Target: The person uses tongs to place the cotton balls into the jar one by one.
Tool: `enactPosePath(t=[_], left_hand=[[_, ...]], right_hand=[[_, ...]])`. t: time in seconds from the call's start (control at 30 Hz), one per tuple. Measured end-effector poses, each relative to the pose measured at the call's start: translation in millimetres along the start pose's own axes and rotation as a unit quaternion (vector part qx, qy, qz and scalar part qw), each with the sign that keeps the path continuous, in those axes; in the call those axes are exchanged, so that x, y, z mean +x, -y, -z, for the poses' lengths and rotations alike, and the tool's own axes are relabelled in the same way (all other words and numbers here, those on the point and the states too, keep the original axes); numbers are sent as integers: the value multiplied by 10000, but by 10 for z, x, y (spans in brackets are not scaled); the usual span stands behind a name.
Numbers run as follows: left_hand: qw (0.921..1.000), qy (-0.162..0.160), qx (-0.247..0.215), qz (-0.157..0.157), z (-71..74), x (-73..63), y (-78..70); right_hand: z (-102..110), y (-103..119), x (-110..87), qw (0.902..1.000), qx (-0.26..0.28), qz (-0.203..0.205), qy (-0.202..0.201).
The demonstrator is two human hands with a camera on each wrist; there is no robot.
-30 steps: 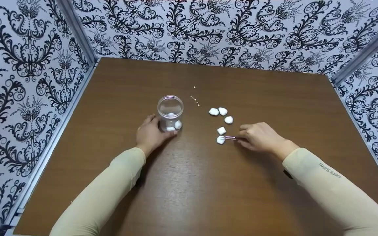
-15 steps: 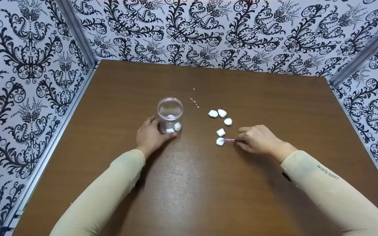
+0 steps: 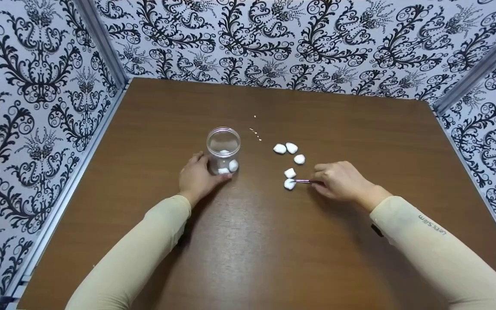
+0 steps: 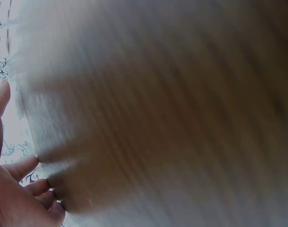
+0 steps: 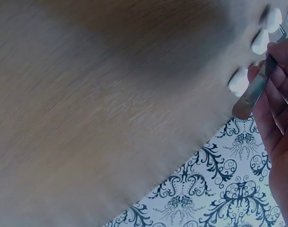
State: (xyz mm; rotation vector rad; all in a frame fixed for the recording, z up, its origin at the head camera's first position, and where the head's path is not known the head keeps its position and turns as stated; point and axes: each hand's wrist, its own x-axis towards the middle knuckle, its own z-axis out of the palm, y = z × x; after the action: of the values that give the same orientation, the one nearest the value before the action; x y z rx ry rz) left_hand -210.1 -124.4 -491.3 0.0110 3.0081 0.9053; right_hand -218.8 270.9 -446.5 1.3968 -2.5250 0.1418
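Note:
In the head view a clear plastic jar [image 3: 224, 142] stands upright, with a few white cotton balls at its bottom. My left hand [image 3: 196, 178] holds the jar low down, thumb along its front side. The left wrist view shows only the fingers [image 4: 23, 168] close to the tabletop. Between thumb and fingers, my right hand [image 3: 338, 181] pinches metal tweezers [image 3: 303, 181], whose rounded end [image 5: 243, 109] shows in the right wrist view. The tweezer tips meet the nearest cotton ball [image 3: 289, 185] on the table, right beside another cotton ball [image 3: 290, 173].
Farther back on the brown table [image 3: 239, 241] lie three more cotton balls, one of them the rightmost cotton ball [image 3: 299, 159]. Tiny pale crumbs [image 3: 256, 135] are scattered behind the jar's right side. Patterned wall panels [image 3: 274, 43] border the table at the back and sides.
Almost nothing differs: the tweezer tips stay at the nearest cotton ball and the left hand stays at the jar. The whole head view shifts slightly.

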Motion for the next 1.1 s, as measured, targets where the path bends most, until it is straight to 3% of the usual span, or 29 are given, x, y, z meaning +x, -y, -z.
enactPosePath(t=[0.47, 0.87, 1.1], left_hand=[[9999, -60, 31, 83, 2, -5, 80], [10000, -61, -27, -39, -29, 14, 16], [10000, -98, -13, -10, -10, 1, -1]], right_hand=[[141, -73, 193, 9998, -14, 127, -144], [295, -129, 554, 9996, -73, 84, -242], [450, -121, 898, 9993, -76, 113, -340]])
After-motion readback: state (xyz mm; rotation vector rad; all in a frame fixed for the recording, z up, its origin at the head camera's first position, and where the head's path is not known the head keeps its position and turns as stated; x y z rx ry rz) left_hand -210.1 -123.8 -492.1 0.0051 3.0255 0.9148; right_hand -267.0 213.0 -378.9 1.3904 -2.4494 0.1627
